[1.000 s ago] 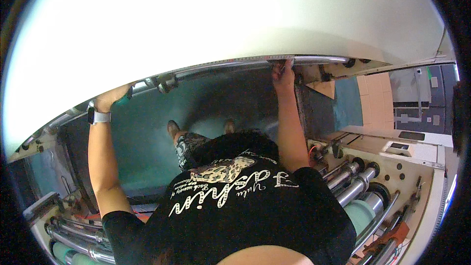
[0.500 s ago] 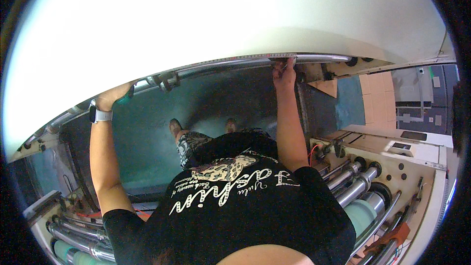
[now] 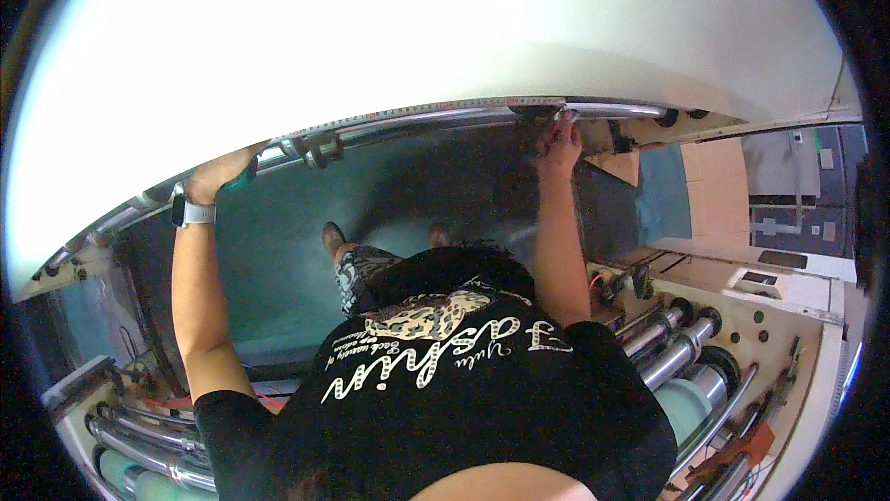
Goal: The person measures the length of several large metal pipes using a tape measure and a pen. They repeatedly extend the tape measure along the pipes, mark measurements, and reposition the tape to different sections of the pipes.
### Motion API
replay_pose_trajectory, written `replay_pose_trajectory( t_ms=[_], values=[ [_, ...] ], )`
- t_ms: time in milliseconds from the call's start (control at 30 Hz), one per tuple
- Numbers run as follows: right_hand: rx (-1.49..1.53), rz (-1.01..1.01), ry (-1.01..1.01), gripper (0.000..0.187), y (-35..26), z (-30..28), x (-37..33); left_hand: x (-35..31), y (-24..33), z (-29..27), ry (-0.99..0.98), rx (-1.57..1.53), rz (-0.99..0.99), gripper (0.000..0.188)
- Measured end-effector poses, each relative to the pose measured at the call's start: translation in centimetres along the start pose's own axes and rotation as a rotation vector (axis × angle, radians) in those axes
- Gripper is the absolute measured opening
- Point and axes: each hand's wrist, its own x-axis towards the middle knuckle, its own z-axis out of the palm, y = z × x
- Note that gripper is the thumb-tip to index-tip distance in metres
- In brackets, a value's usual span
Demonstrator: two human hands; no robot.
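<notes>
A pale measuring tape (image 3: 436, 107) lies stretched along the lower edge of a large white sheet or panel (image 3: 445, 19), just above a shiny metal roller (image 3: 417, 119). My right hand (image 3: 559, 151) is at the tape's right end, its fingers closed on the metal tip. At the left, my left hand (image 3: 222, 174) is closed at the panel's edge, and a green piece like the tape's case shows beneath the palm. The hand and the panel hide most of that case. A watch with a pale strap (image 3: 197, 214) is on my left wrist.
Metal collars (image 3: 322, 149) sit on the roller between my hands. Behind my elbows are more rollers, some with green sleeves (image 3: 684, 408). A cream machine frame (image 3: 788, 353) stands at the right. My feet are on a green floor (image 3: 269, 269).
My right hand has moved to the right with the tape's end. My left hand has shifted slightly right too, and more of the tape's markings show along the edge.
</notes>
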Motion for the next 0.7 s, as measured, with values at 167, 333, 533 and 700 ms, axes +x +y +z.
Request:
replay_pose_trajectory(
  t_ms=[167, 333, 533, 700],
  values=[
    [-0.056, -0.286, -0.087, 0.011, -1.8, 1.4, 1.3, 0.1, -0.8, 0.6, 0.004, -0.101, 0.047, 0.031],
    [-0.107, -0.311, -0.033, 0.012, -1.2, 2.1, 1.9, 0.1, -0.7, 0.7, 0.004, -0.016, 0.004, 0.034],
    [0.164, -0.110, -0.130, 0.016, -0.8, 0.6, 3.3, -0.2, -0.1, -0.3, -0.066, -0.086, -0.027, 0.036],
    [0.015, -0.207, -0.203, 0.014, -0.1, 0.2, 3.3, -0.4, -1.2, 0.7, 0.186, -0.033, 0.235, 0.030]
  ],
)
